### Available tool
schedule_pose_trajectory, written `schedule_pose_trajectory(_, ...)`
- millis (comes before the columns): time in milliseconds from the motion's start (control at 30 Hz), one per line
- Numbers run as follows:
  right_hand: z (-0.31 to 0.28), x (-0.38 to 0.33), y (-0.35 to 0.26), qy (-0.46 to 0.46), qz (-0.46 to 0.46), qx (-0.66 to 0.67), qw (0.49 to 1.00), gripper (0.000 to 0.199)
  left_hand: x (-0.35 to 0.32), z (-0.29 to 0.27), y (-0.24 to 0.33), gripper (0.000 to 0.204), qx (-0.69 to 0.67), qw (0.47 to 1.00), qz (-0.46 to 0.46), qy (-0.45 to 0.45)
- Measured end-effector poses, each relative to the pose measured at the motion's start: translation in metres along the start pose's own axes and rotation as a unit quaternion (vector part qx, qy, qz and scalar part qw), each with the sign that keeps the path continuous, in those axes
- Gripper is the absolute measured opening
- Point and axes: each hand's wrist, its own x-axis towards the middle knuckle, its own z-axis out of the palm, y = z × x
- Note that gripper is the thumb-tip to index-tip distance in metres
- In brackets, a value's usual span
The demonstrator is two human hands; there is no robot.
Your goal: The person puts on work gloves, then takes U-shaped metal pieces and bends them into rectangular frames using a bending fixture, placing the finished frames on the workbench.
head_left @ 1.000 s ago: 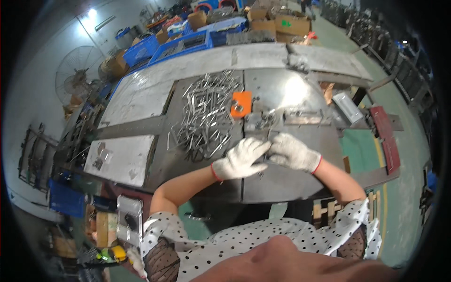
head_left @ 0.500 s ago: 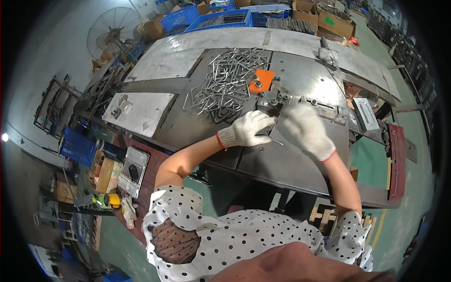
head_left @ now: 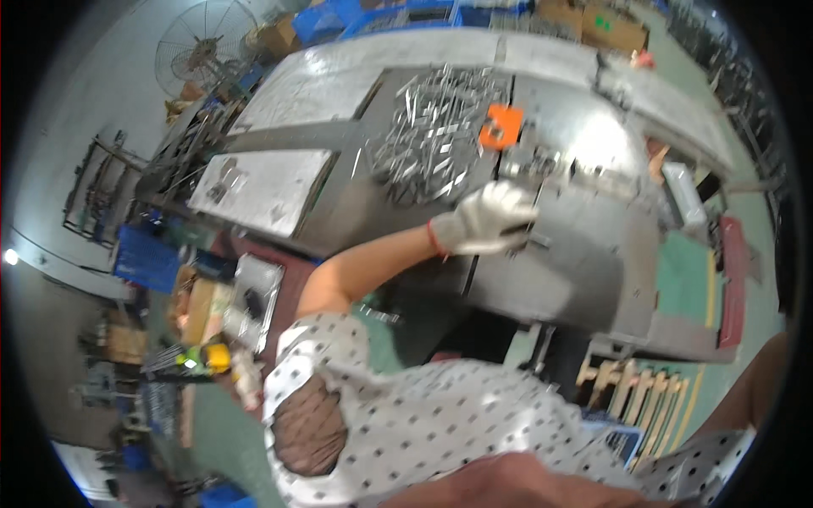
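Observation:
My left hand (head_left: 489, 220), in a white knit glove with a red cuff, is over the steel worktable (head_left: 584, 271). Its fingers are closed around a thin metal rod (head_left: 539, 242), whose end pokes out past the fingertips; motion blur hides its full shape. Just beyond the hand sits a metal fixture (head_left: 532, 162) with bolts. Next to that lies an orange plate (head_left: 501, 125) with a bolt-like part on it. A heap of bent metal rods (head_left: 436, 140) covers the table to the left of the fixture. Only my right arm (head_left: 745, 385) shows, at the lower right; the hand is out of sight.
Pale metal plates (head_left: 262, 188) lie on the table's left side. Blue crates (head_left: 398, 19) and cardboard boxes (head_left: 614, 30) stand behind it. A red panel (head_left: 737, 279) is at the right end, with a wooden pallet (head_left: 635, 394) below. A large fan (head_left: 203, 51) stands far left.
My right hand has left the fixture and dropped out of view to the lower right. My left hand stays near the fixture with its fingers closed. The view has shifted and blurred.

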Motion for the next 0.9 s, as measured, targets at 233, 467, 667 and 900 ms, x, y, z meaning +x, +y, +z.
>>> schedule_pose_trajectory(233, 0.028, 0.12, -0.075, -0.038, -0.229, 0.019, 0.972, 0.046, -0.042, 0.025, 0.016, 0.037, 0.021, 1.0, 0.003, -0.001)
schedule_pose_trajectory(467, 0.058, 0.134, -0.063, -0.057, -0.204, 0.071, 0.975, 0.046, -0.027, 0.013, 0.008, 0.04, -0.016, 1.0, 0.007, 0.011)
schedule_pose_trajectory(667, 0.033, 0.106, -0.035, -0.053, -0.124, 0.079, 0.988, 0.046, -0.023, 0.01, -0.005, 0.034, -0.008, 0.999, 0.027, 0.032)
schedule_pose_trajectory(900, 0.004, 0.094, -0.033, -0.033, -0.122, 0.106, 0.986, 0.045, -0.021, 0.012, 0.002, 0.036, -0.031, 0.999, 0.018, 0.021)
